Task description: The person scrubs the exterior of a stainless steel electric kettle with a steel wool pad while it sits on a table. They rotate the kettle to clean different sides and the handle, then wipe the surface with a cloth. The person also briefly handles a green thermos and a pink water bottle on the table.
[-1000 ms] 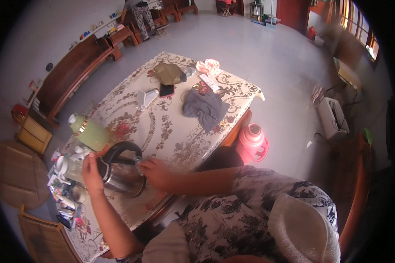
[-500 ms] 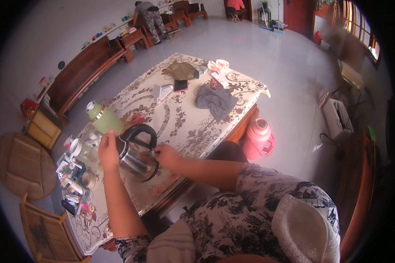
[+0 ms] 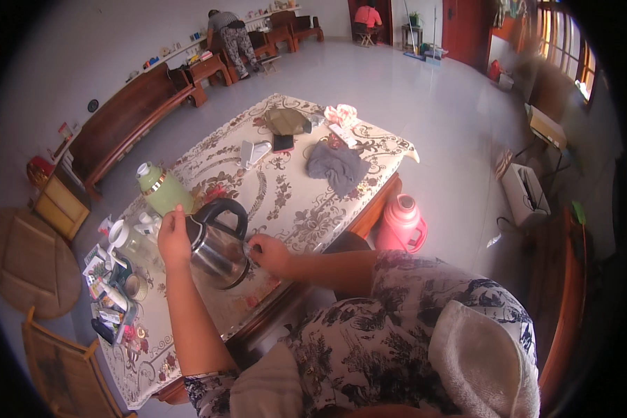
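A glass electric kettle (image 3: pixel 219 258) with a metal band and a black handle (image 3: pixel 233 213) is tilted over the near part of the table. My left hand (image 3: pixel 175 238) grips it at its upper left edge, thumb up, with most of the fingers hidden. On the other side, my right hand (image 3: pixel 270 255) is closed in a pinch against the glass below the handle. What is between those fingertips is too small to make out. Just beyond my left hand stands a green thermos flask (image 3: pixel 164 192).
A patterned cloth covers the table (image 3: pixel 285 198). On it lie a grey cloth (image 3: pixel 336 169), a phone (image 3: pixel 283 143), a clear jar (image 3: pixel 134 244) and a tray of small items (image 3: pixel 111 296). A pink thermos (image 3: pixel 401 223) stands on the floor at right. Two people are far off.
The whole view has shifted slightly. Both hands stay at the kettle in nearly the same places, with the right hand still pinched against its side.
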`<state>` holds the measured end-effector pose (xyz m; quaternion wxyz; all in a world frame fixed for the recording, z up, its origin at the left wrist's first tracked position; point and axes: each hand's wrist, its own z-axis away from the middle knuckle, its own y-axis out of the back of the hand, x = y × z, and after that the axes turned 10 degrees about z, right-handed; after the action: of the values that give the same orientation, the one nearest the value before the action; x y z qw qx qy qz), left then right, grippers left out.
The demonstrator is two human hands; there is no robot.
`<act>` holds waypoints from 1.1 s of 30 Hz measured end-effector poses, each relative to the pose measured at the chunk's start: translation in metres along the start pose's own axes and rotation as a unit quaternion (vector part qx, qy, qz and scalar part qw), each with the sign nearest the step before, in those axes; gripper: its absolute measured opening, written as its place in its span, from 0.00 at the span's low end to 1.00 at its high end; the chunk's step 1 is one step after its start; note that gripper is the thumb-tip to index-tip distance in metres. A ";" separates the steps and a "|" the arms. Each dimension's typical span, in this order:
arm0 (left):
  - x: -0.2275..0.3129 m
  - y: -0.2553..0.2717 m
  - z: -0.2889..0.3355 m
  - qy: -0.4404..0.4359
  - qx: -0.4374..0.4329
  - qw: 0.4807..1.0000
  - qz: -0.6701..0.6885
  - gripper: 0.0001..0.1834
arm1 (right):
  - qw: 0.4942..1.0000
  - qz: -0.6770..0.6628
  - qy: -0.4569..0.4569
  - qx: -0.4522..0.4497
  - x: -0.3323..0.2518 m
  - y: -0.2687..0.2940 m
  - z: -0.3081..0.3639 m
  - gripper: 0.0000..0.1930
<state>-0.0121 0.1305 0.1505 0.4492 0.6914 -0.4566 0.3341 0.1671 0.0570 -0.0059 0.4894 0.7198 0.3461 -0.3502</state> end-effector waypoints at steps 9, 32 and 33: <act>-0.013 -0.007 -0.006 -0.026 -0.004 0.999 -0.036 0.30 | 0.975 -0.155 0.150 0.054 -0.076 0.014 -0.058 0.08; -0.008 -0.004 -0.005 0.021 -0.008 0.999 -0.030 0.32 | 0.996 -0.084 0.017 0.040 0.006 -0.008 -0.023 0.05; -0.007 -0.004 -0.005 0.018 -0.008 0.999 -0.029 0.32 | 0.997 -0.059 0.025 0.050 0.010 -0.010 -0.023 0.04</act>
<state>-0.0109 0.1382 0.1447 0.4727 0.6946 -0.4309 0.3294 0.1682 0.0833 -0.0129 0.4225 0.7303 0.3817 -0.3775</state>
